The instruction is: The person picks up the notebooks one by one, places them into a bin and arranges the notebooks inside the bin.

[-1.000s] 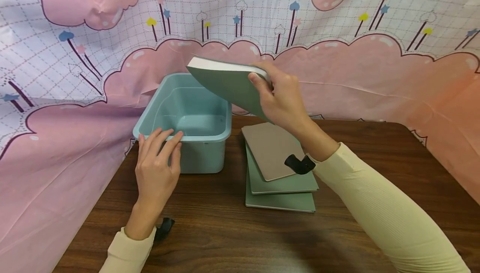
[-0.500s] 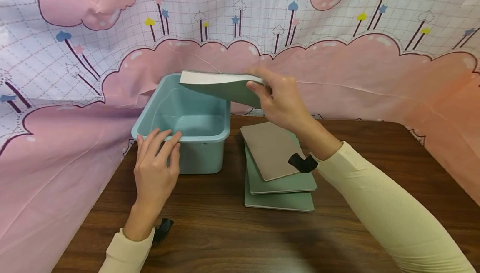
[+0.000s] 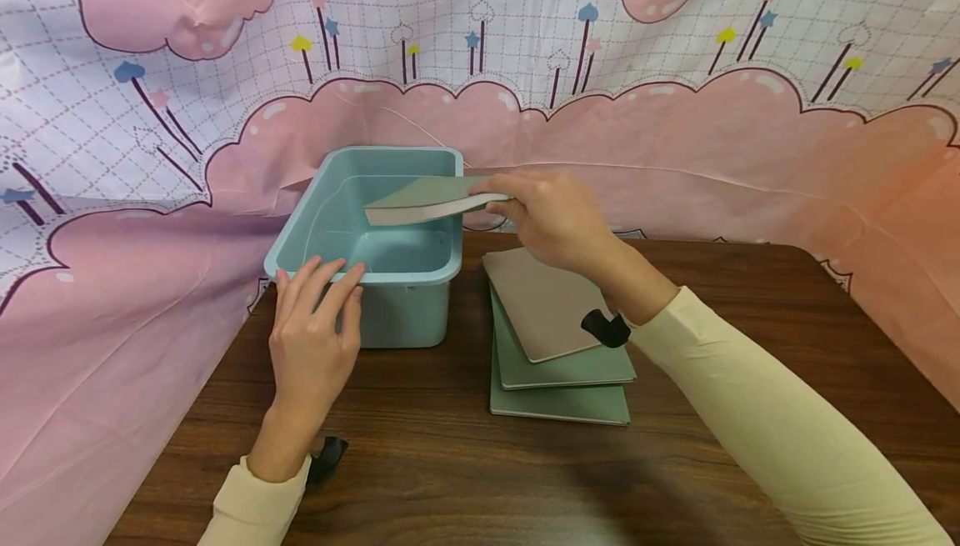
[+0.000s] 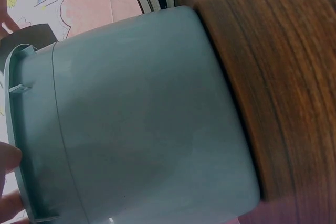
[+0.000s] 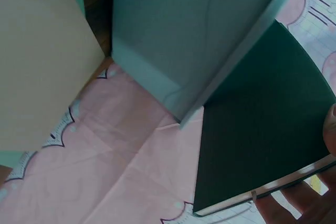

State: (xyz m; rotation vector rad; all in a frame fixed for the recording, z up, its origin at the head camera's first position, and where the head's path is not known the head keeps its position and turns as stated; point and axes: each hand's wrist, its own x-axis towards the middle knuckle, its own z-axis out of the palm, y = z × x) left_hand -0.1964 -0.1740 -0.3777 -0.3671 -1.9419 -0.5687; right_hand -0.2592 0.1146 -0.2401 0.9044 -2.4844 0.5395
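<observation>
My right hand (image 3: 558,217) pinches a green softcover notebook (image 3: 427,191) by its edge, thumb on one cover and fingers on the other. The notebook reaches over the right rim of a light blue plastic bin (image 3: 405,313), partly inside its opening, its far part tilted down. In the right wrist view the notebook's dark green cover (image 5: 257,124) lies across the bin rim (image 5: 231,74). My left hand (image 3: 311,342) rests its loosely bent fingers on the bin's near rim. From the left wrist, fingertips (image 4: 9,157) show at the rim of the bin (image 4: 136,114).
Right of the bin lies a stack on the dark wooden table (image 3: 450,471): a beige notebook (image 3: 540,304) on top, turned askew, over green notebooks (image 3: 558,404). A patterned pink and white cloth (image 3: 675,137) hangs behind and at both sides.
My right hand has turned and lowered the green notebook toward the bin opening, so its upper cover now shows. The left hand stays on the rim.
</observation>
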